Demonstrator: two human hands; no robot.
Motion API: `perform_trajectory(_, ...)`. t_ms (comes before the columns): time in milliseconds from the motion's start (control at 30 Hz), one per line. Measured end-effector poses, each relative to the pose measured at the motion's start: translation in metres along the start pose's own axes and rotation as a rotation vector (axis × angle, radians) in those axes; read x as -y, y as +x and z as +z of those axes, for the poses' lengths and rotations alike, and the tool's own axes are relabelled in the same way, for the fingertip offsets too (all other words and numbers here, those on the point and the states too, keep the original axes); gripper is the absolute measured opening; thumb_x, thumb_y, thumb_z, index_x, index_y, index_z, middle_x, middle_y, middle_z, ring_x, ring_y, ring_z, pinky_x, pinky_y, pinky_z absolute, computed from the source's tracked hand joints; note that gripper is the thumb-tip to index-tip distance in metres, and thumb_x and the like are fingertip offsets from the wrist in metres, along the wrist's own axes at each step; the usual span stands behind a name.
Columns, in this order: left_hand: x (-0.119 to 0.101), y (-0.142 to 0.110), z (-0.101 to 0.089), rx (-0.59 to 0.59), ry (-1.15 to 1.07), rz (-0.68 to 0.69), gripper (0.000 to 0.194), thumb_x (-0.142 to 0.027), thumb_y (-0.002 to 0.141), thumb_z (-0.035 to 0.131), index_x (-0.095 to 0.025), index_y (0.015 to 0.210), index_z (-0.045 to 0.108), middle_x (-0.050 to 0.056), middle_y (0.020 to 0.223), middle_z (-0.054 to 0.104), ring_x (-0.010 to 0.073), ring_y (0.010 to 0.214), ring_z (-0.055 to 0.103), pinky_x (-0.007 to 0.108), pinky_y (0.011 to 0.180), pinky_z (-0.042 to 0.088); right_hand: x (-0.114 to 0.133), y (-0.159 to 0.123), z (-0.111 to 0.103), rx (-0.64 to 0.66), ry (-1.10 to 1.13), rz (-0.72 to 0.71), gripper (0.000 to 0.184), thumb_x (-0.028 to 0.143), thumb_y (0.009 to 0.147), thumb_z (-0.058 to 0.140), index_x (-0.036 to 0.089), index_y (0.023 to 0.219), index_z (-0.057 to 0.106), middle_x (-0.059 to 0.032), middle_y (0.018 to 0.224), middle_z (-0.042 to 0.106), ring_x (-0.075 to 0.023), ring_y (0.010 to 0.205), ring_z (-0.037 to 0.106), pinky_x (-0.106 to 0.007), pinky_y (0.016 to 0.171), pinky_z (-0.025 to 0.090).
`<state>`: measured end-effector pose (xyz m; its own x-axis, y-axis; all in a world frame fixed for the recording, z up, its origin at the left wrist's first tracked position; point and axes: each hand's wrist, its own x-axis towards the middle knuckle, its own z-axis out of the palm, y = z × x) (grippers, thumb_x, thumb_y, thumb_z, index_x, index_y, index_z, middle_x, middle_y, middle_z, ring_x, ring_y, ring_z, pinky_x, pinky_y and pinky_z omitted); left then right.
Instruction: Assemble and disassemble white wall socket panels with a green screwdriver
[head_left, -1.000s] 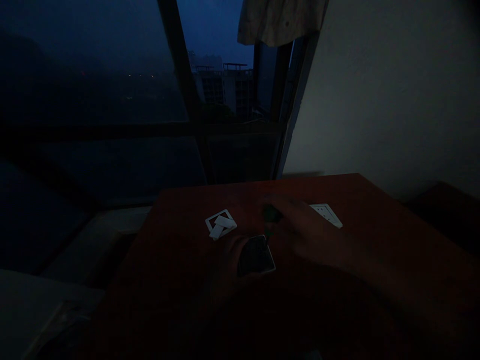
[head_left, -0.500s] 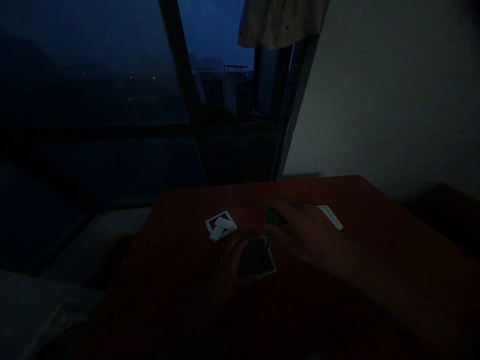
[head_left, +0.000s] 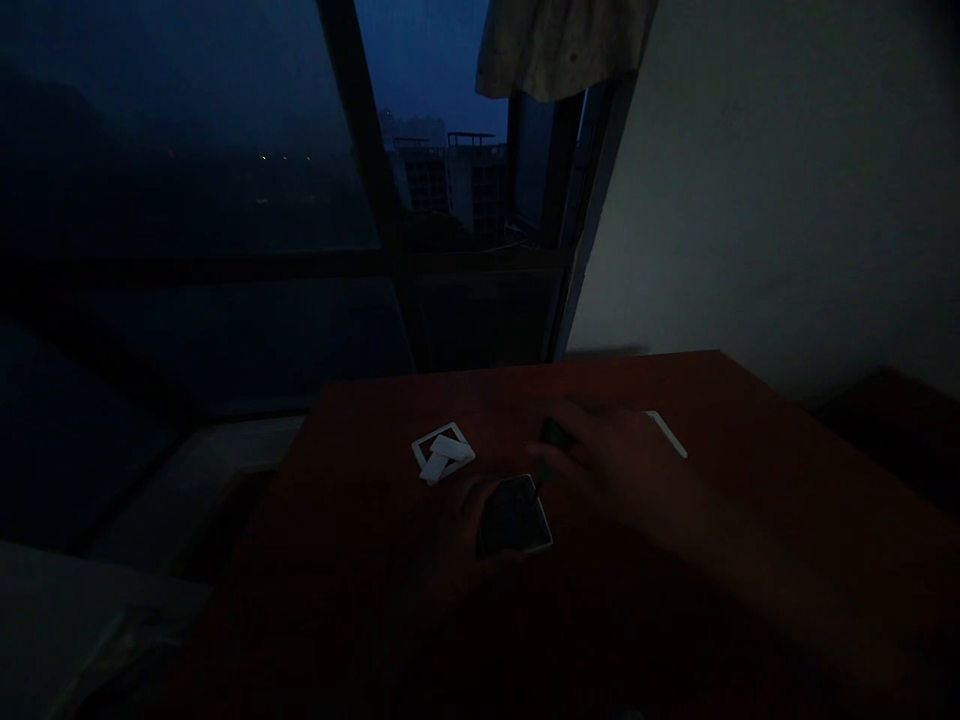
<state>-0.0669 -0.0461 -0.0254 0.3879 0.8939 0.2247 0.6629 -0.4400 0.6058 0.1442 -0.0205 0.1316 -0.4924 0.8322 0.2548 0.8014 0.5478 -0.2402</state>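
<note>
In the dim light my left hand (head_left: 457,540) is closed around a square piece with a dark face and a thin white rim (head_left: 516,518), which looks like the back of a wall switch. My right hand (head_left: 600,450) grips a screwdriver by its green handle (head_left: 555,436). The screwdriver's thin dark shaft points down to the switch's upper right edge; whether the tip touches a screw is too dark to tell. Left of the hands, a white square frame (head_left: 418,447) lies with two white strips (head_left: 450,448) across it.
A white frame-like piece (head_left: 667,436), partly hidden by my right hand, lies on the reddish-brown table (head_left: 750,450). Behind the table stands a dark window (head_left: 480,310) with a short curtain (head_left: 562,50) above. A pale wall (head_left: 772,200) rises at the right.
My right hand and the screwdriver have shifted slightly to the right and turned, covering more of the white piece at the right. My left hand and the switch stay nearly still.
</note>
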Motion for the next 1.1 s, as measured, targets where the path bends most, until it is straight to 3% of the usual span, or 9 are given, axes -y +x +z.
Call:
perform_trajectory(100, -0.001, 0.001, -0.001, -0.009, 0.006, -0.002, 0.072, -0.046, 0.071, 0.074, -0.022, 0.132, 0.044, 0.012, 0.139, 0.043, 0.033, 0.13, 0.036, 0.052, 0.108, 0.032, 0.0, 0.003, 0.004, 0.003, -0.055, 0.071, 0.034, 0.04, 0.091, 0.049, 0.02, 0.118, 0.055, -0.0097, 0.101, 0.067, -0.0216, 0.072, 0.065, -0.032, 0.06, 0.047)
perform_trajectory(233, -0.003, 0.001, -0.002, 0.01, -0.009, -0.009, 0.072, -0.048, 0.072, 0.073, -0.022, 0.132, 0.043, 0.012, 0.137, 0.044, 0.0313, 0.129, 0.037, 0.049, 0.108, 0.033, -0.006, -0.001, -0.001, 0.06, 0.299, -0.161, 0.048, 0.015, 0.087, 0.048, 0.022, 0.134, 0.041, -0.0089, 0.121, 0.061, -0.0202, 0.103, 0.06, -0.032, 0.082, 0.047)
perform_trajectory(300, -0.002, 0.001, -0.001, 0.004, -0.011, -0.014, 0.072, -0.048, 0.072, 0.073, -0.022, 0.132, 0.042, 0.012, 0.138, 0.043, 0.0312, 0.129, 0.037, 0.049, 0.107, 0.034, -0.008, -0.002, -0.002, 0.077, 0.382, -0.207, 0.049, 0.012, 0.086, 0.047, 0.024, 0.134, 0.042, -0.0069, 0.121, 0.061, -0.0186, 0.107, 0.058, -0.031, 0.086, 0.046)
perform_trajectory(467, 0.001, 0.0, 0.002, -0.018, 0.004, 0.011, 0.073, -0.048, 0.072, 0.073, -0.024, 0.133, 0.041, 0.01, 0.139, 0.042, 0.0319, 0.131, 0.034, 0.05, 0.109, 0.031, -0.005, 0.005, 0.011, -0.044, 0.075, 0.051, 0.039, 0.031, 0.088, 0.055, 0.021, 0.126, 0.049, -0.009, 0.098, 0.068, -0.0227, 0.079, 0.065, -0.032, 0.063, 0.047)
perform_trajectory(567, 0.0, -0.001, 0.001, -0.007, 0.01, -0.001, 0.072, -0.048, 0.074, 0.072, -0.023, 0.133, 0.041, 0.01, 0.14, 0.042, 0.0309, 0.131, 0.035, 0.048, 0.109, 0.032, 0.0, 0.008, 0.019, -0.071, -0.111, 0.136, 0.039, 0.042, 0.089, 0.052, 0.021, 0.121, 0.051, -0.0098, 0.093, 0.068, -0.0238, 0.067, 0.065, -0.032, 0.055, 0.044)
perform_trajectory(633, -0.001, 0.0, -0.001, 0.006, 0.02, -0.006, 0.07, -0.048, 0.074, 0.071, -0.022, 0.133, 0.042, 0.011, 0.14, 0.041, 0.031, 0.132, 0.035, 0.047, 0.109, 0.033, 0.002, 0.006, 0.018, -0.061, -0.069, 0.106, 0.038, 0.038, 0.09, 0.049, 0.021, 0.124, 0.049, -0.0106, 0.1, 0.067, -0.0231, 0.07, 0.065, -0.032, 0.058, 0.045)
perform_trajectory(733, -0.003, 0.0, -0.001, 0.002, 0.035, 0.0, 0.072, -0.048, 0.072, 0.073, -0.021, 0.132, 0.042, 0.012, 0.141, 0.041, 0.032, 0.133, 0.032, 0.048, 0.11, 0.03, 0.003, 0.001, 0.01, -0.008, 0.153, -0.044, 0.045, 0.022, 0.088, 0.047, 0.021, 0.133, 0.039, -0.0114, 0.12, 0.061, -0.022, 0.092, 0.063, -0.033, 0.073, 0.048)
perform_trajectory(833, -0.003, 0.0, -0.001, -0.003, 0.012, 0.007, 0.073, -0.047, 0.073, 0.073, -0.024, 0.134, 0.041, 0.01, 0.141, 0.04, 0.0306, 0.132, 0.033, 0.047, 0.11, 0.031, 0.001, -0.001, 0.004, 0.038, 0.225, -0.066, 0.044, 0.018, 0.087, 0.046, 0.021, 0.131, 0.042, -0.0097, 0.115, 0.063, -0.0212, 0.095, 0.062, -0.032, 0.076, 0.047)
perform_trajectory(1100, -0.004, 0.0, -0.001, 0.002, 0.013, -0.017, 0.072, -0.047, 0.073, 0.073, -0.022, 0.133, 0.042, 0.012, 0.141, 0.04, 0.0315, 0.132, 0.034, 0.049, 0.109, 0.031, 0.005, -0.001, 0.022, -0.104, -0.141, 0.108, 0.033, 0.041, 0.091, 0.048, 0.023, 0.119, 0.051, -0.0095, 0.096, 0.068, -0.0221, 0.07, 0.065, -0.028, 0.055, 0.04)
